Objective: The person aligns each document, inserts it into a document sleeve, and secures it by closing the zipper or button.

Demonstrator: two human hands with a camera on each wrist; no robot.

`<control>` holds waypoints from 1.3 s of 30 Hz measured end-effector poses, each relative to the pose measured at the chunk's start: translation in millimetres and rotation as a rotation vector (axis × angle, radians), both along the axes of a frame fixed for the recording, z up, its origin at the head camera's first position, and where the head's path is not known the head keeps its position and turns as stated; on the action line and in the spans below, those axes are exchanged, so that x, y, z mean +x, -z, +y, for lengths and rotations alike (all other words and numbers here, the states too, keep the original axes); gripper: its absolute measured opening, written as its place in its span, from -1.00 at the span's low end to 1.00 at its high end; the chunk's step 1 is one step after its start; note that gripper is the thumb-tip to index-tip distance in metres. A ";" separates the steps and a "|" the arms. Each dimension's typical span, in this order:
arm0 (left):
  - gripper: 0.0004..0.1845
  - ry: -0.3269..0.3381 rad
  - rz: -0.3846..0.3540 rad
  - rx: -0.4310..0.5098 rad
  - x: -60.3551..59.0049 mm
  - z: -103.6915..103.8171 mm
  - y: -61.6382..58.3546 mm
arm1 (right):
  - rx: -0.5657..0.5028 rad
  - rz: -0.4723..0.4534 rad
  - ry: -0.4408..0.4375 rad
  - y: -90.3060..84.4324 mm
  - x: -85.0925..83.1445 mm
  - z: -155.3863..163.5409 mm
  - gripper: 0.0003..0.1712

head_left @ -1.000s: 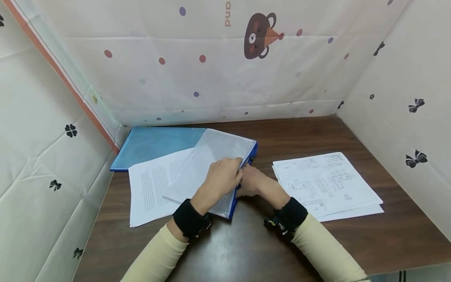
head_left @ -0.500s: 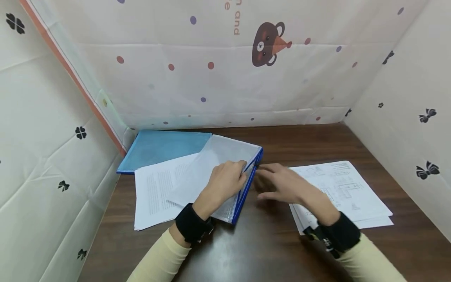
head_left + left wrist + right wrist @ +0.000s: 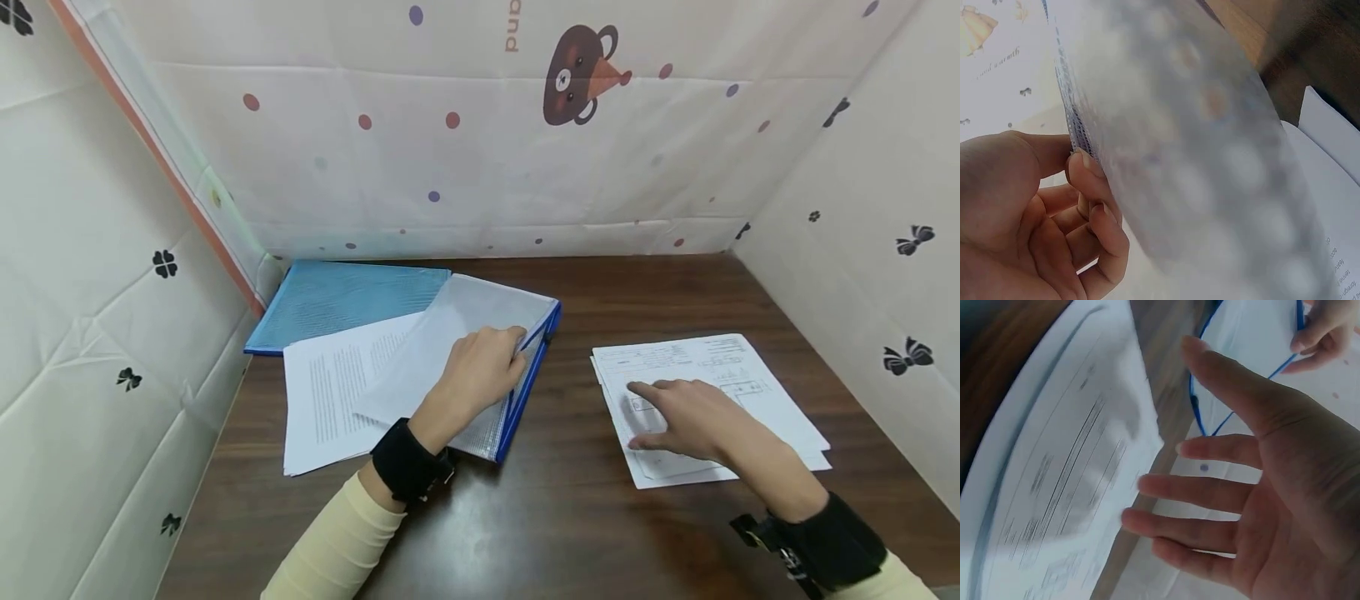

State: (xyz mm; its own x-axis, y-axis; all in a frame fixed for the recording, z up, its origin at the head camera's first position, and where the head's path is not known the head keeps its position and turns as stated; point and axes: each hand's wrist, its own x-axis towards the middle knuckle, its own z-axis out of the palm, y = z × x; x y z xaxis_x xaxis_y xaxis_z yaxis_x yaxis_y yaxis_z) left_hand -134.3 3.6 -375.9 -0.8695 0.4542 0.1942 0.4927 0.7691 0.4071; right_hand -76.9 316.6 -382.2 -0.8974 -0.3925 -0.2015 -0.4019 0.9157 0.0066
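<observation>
My left hand pinches the upper edge of a clear mesh document pouch with blue trim. Its mouth stands parted along the right side, and in the left wrist view thumb and curled fingers hold the mesh edge. My right hand is over a stack of printed sheets with line drawings, fingers spread and nothing in them. In the right wrist view the palm faces the sheets, with the fingertips close by their edge.
Text-printed pages lie partly under the pouch on the left. Behind them is a blue mesh pouch. All rest on a dark wood table, enclosed by patterned cloth walls at the back and sides.
My right hand has left the pouch's open side and moved right, over the drawing sheets, its fingers now spread. My left hand keeps holding the pouch edge.
</observation>
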 end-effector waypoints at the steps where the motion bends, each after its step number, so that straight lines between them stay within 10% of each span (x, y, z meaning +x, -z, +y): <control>1: -0.63 0.002 -0.002 0.000 0.0 0.1 -0.5 | 0.009 -0.022 0.018 -0.4 3.0 4.8 0.06; 10: -0.63 -0.001 0.002 0.015 -0.7 -2.7 -4.0 | 0.066 -0.133 0.143 -6.7 14.7 55.5 0.10; 24: -0.62 0.002 -0.026 0.018 0.4 -3.1 -7.5 | 0.203 0.030 -0.101 12.5 19.7 73.2 -0.13; 39: -0.61 0.013 -0.044 0.042 0.7 -3.8 -7.3 | 0.253 0.016 -0.121 22.9 26.6 65.7 -0.31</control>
